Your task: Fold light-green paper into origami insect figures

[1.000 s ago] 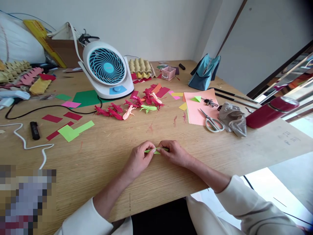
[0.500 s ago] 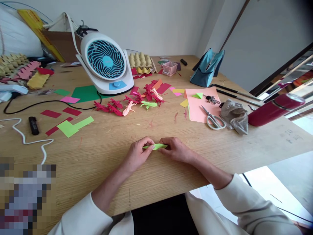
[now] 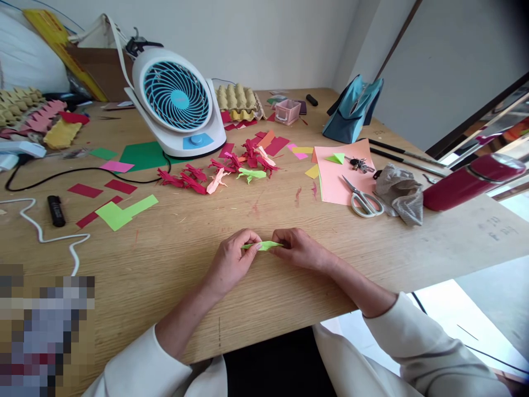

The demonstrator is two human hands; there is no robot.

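A small folded strip of light green paper is held level between both hands, close above the wooden table. My left hand pinches its left end between thumb and fingers. The right end is pinched by my right hand, whose fingertips partly hide it. Beyond the hands lies a row of folded paper figures, with red ones, a pink one and a green one. Flat light green paper pieces rest to the left.
A white fan stands at the back left. Scissors lie on pink paper sheets at the right, near a crumpled grey cloth and a red flask. A black marker and white cable lie left.
The hands keep their pinch on the green paper strip, which looks slightly narrower now. My right hand has shifted slightly. The view has moved a little.
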